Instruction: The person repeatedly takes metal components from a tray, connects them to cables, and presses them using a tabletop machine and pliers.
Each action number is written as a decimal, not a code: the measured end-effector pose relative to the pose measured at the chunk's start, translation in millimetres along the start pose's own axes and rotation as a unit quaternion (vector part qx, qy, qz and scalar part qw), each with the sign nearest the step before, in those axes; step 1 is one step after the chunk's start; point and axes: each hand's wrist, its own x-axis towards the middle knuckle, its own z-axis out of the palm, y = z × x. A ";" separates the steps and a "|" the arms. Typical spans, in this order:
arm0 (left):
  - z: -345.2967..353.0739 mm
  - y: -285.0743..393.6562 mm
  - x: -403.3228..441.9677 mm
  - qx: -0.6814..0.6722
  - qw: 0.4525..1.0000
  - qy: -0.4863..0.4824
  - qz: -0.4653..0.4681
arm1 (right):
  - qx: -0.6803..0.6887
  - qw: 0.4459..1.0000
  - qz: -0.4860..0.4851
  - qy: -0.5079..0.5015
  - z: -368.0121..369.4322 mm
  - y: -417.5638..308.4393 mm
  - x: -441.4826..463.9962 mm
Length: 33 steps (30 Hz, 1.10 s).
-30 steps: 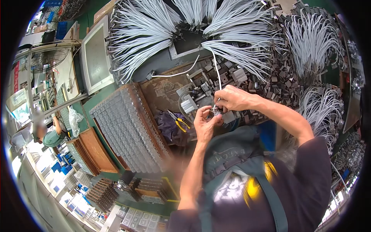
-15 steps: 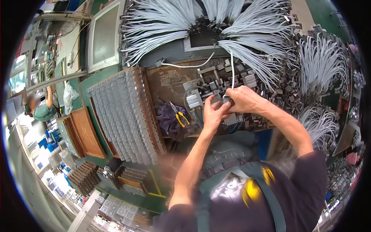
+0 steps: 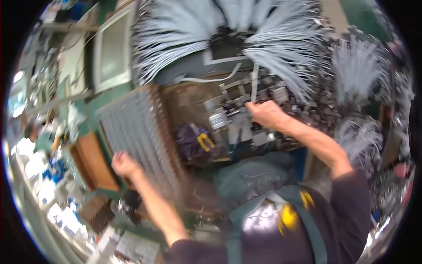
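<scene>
My right hand is closed at the lower end of a white cable, which hangs down from the cable bundles, above a small metal fixture on the bench. My left hand is out to the left, over the near left side of a tray of grey parts set in rows. Motion smears its fingers, so I cannot make out whether they hold anything.
Large bundles of white cables fan out at the back. Small metal parts are heaped right of the fixture. Yellow-handled pliers lie on a dark cloth. A wooden tray and another person are at left.
My left hand has left the fixture and swung left to the tray of grey parts. My right hand stays by the fixture at the cable's end. The view has blurred.
</scene>
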 end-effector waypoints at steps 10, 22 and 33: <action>-93.6 -187.2 71.3 -0.150 0.825 -0.246 -0.487 | -0.124 0.952 0.261 0.100 -49.9 103.2 -105.9; -92.8 -201.9 57.3 -0.147 0.868 -0.183 -0.437 | 0.130 0.988 0.069 0.053 -125.2 -16.4 -78.9; -101.1 -120.7 65.0 -0.155 0.952 -0.059 -0.258 | -0.025 0.987 0.074 -0.144 -117.8 23.4 -107.5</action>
